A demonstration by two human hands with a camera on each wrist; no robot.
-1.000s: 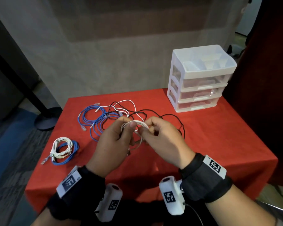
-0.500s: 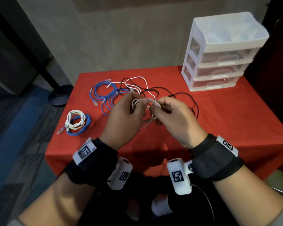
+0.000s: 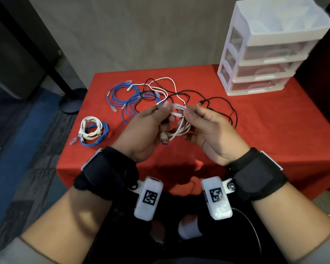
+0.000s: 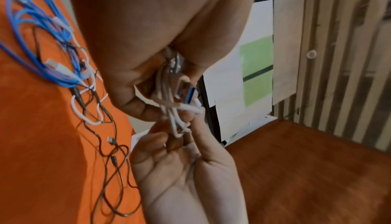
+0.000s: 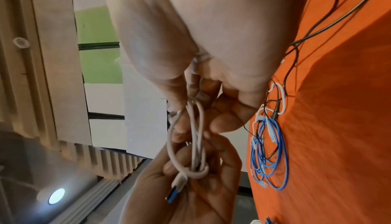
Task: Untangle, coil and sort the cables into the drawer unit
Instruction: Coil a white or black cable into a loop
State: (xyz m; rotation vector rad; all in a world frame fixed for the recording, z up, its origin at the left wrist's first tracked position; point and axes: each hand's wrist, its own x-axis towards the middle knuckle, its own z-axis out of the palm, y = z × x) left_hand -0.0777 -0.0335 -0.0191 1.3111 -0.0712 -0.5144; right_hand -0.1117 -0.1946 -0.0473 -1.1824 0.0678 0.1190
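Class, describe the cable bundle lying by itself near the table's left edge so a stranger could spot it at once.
Start at the red table and move to its left edge, away from the tangled cables. There lies a coiled bundle, a cream-white cable on a blue one. Unlike the loose tangle, it is neatly looped and sits alone.

Left hand (image 4: 160, 35) pinches white cable coil (image 4: 171, 103); right hand (image 4: 182, 165) pinches too.
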